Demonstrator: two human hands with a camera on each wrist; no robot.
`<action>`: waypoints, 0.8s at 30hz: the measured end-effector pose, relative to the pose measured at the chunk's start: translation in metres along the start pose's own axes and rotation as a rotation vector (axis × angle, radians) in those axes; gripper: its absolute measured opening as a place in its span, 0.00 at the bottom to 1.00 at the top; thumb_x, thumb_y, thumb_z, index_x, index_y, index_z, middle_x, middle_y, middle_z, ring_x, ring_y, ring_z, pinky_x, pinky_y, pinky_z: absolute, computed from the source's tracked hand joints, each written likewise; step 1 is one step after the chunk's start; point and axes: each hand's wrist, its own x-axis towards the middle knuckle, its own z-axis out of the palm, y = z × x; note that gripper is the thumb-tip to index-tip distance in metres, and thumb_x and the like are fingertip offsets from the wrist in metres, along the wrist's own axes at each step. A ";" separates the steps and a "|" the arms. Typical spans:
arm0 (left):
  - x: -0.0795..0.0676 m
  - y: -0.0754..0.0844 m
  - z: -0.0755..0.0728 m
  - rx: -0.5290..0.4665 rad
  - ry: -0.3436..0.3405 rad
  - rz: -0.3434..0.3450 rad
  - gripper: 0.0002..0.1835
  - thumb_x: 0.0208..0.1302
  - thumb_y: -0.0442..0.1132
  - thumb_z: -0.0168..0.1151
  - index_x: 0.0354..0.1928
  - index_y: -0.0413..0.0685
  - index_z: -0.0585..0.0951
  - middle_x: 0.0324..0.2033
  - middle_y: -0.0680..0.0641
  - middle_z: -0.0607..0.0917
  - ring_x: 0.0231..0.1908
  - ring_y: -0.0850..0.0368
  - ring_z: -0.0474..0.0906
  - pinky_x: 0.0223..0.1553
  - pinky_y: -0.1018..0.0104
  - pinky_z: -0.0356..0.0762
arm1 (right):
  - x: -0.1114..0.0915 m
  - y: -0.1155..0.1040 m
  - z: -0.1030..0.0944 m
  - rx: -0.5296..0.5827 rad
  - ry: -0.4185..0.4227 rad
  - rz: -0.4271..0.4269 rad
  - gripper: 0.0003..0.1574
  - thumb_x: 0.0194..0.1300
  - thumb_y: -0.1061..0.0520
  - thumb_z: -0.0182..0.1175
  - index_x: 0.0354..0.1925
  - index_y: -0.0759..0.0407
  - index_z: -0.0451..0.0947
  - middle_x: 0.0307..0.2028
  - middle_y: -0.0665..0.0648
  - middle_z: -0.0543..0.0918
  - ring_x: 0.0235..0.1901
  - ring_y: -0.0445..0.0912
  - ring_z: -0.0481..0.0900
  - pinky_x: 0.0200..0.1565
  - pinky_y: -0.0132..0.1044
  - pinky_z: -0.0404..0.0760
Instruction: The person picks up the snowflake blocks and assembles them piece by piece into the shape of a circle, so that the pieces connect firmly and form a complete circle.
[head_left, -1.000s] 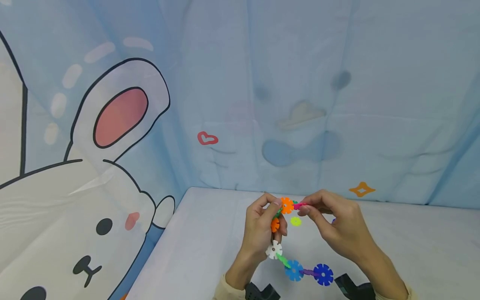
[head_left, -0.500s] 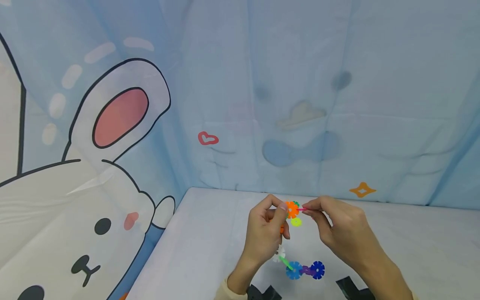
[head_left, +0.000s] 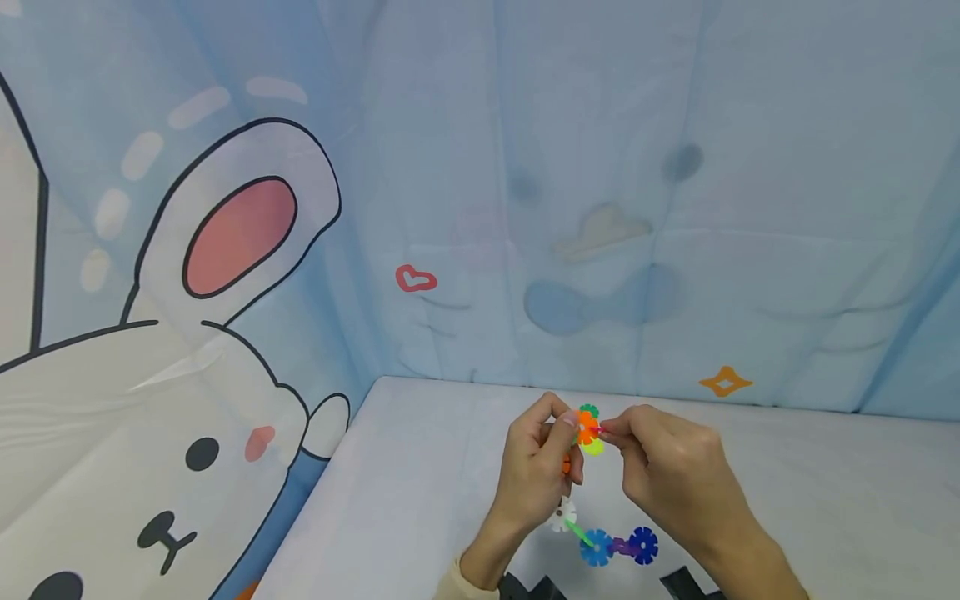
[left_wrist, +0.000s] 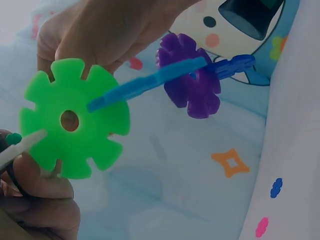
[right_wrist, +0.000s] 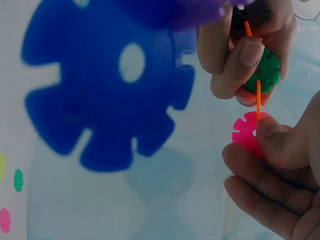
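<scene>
A chain of notched plastic snowflake discs hangs from my left hand (head_left: 536,467), whose thumb and fingers pinch the dark green disc (right_wrist: 270,70). An orange disc (right_wrist: 258,97), edge-on in the right wrist view, is slotted into the green one. My right hand (head_left: 675,475) pinches a pink disc (right_wrist: 242,134) against that orange disc's free edge. Lower down the chain come a black disc (right_wrist: 260,19), a white disc (head_left: 564,522), a light green disc (left_wrist: 45,107), a light blue disc (head_left: 591,556), a purple disc (left_wrist: 200,97) and a dark blue disc (head_left: 648,538).
On the white table (head_left: 435,467) lie a yellow disc (head_left: 592,448) and a loose green disc (head_left: 589,409) beyond the hands. Loose blue (left_wrist: 276,187) and pink (left_wrist: 262,227) discs show in the left wrist view. A blue printed curtain (head_left: 480,167) rises behind the table.
Both hands have come closer together, the left shifting rightward and slightly down with the chain. The pink disc, seen flatter earlier, is now mostly hidden by the right fingers beside the orange disc.
</scene>
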 end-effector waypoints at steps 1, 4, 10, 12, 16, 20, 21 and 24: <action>0.000 0.000 -0.001 0.002 -0.006 0.004 0.15 0.84 0.40 0.48 0.38 0.36 0.72 0.14 0.27 0.71 0.10 0.66 0.66 0.12 0.76 0.66 | 0.000 -0.001 0.000 0.002 0.003 0.003 0.23 0.37 0.80 0.76 0.28 0.60 0.80 0.24 0.53 0.88 0.16 0.40 0.80 0.22 0.21 0.76; 0.001 -0.001 -0.006 0.011 -0.030 0.007 0.14 0.84 0.39 0.47 0.38 0.35 0.71 0.14 0.26 0.71 0.10 0.66 0.66 0.13 0.76 0.67 | 0.001 -0.001 0.000 0.025 -0.016 0.023 0.24 0.37 0.78 0.80 0.30 0.60 0.82 0.26 0.52 0.89 0.19 0.40 0.83 0.24 0.21 0.78; 0.006 -0.005 -0.021 -0.054 0.000 -0.059 0.15 0.82 0.37 0.47 0.40 0.29 0.72 0.15 0.27 0.70 0.08 0.65 0.65 0.13 0.76 0.68 | -0.002 0.015 -0.003 0.173 -0.168 0.204 0.22 0.52 0.65 0.82 0.44 0.53 0.87 0.36 0.46 0.92 0.28 0.34 0.88 0.33 0.23 0.85; 0.007 -0.006 -0.025 -0.093 0.032 -0.085 0.15 0.81 0.37 0.47 0.40 0.29 0.72 0.13 0.35 0.72 0.07 0.65 0.65 0.12 0.76 0.68 | -0.006 0.026 0.001 0.199 -0.202 0.282 0.19 0.59 0.62 0.79 0.48 0.52 0.87 0.38 0.48 0.93 0.28 0.34 0.89 0.32 0.24 0.86; 0.009 -0.009 -0.029 -0.157 0.066 -0.112 0.15 0.80 0.37 0.48 0.40 0.27 0.71 0.12 0.52 0.74 0.07 0.65 0.66 0.11 0.77 0.68 | -0.024 0.052 0.023 0.165 -0.326 0.439 0.17 0.68 0.55 0.73 0.53 0.57 0.85 0.44 0.57 0.93 0.33 0.44 0.92 0.35 0.37 0.91; 0.008 -0.011 -0.029 -0.174 0.044 -0.098 0.16 0.81 0.36 0.47 0.41 0.25 0.71 0.13 0.53 0.76 0.07 0.66 0.67 0.11 0.77 0.69 | -0.050 0.068 0.051 0.128 -0.541 0.561 0.28 0.70 0.52 0.72 0.63 0.62 0.81 0.57 0.66 0.87 0.50 0.59 0.89 0.50 0.58 0.90; 0.008 -0.011 -0.029 -0.172 0.034 -0.091 0.16 0.81 0.37 0.47 0.41 0.24 0.71 0.14 0.53 0.77 0.07 0.66 0.68 0.11 0.76 0.69 | -0.055 0.070 0.058 0.128 -0.590 0.567 0.31 0.70 0.52 0.72 0.66 0.61 0.79 0.60 0.67 0.85 0.55 0.63 0.87 0.55 0.62 0.87; 0.008 -0.010 -0.029 -0.157 0.002 -0.065 0.16 0.82 0.37 0.47 0.40 0.25 0.72 0.15 0.48 0.78 0.07 0.66 0.69 0.11 0.76 0.69 | -0.070 0.072 0.074 0.151 -0.707 0.537 0.35 0.69 0.55 0.71 0.71 0.60 0.76 0.68 0.69 0.79 0.66 0.70 0.77 0.63 0.72 0.77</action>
